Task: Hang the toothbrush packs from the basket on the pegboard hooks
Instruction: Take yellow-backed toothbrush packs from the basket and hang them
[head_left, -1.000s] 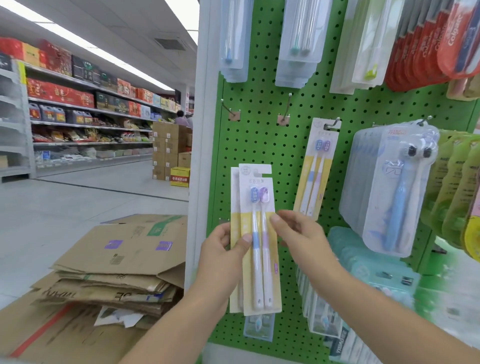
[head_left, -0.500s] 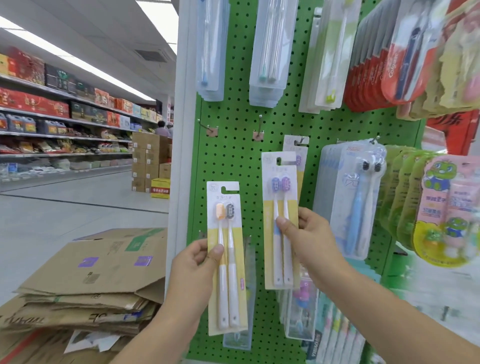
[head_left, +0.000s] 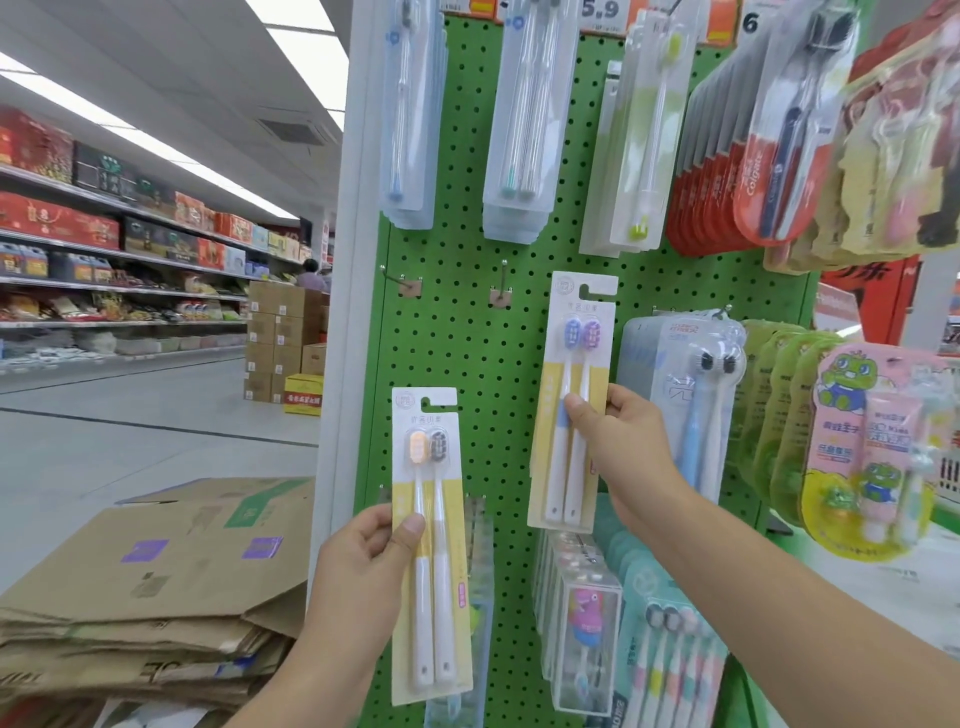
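My right hand (head_left: 618, 441) pinches a yellow-and-white pack with blue and purple toothbrushes (head_left: 569, 405), held upright against the green pegboard (head_left: 467, 353). Its hang slot sits near the top, just right of an empty hook (head_left: 503, 280). My left hand (head_left: 363, 566) grips a second pack with orange and black brush heads (head_left: 431, 540), lower and to the left. Another empty hook (head_left: 400, 280) sticks out at the board's left side. No basket is in view.
Other toothbrush packs (head_left: 519, 119) hang along the top row, and more fill the right side (head_left: 680, 405) and bottom (head_left: 587, 623). Flattened cardboard boxes (head_left: 156, 587) lie stacked at the lower left. A white post (head_left: 332, 364) edges the board's left side.
The two packs, held together in front of me a second ago, are split between my hands. My right hand has raised its pack toward the middle hooks. The view has tilted upward.
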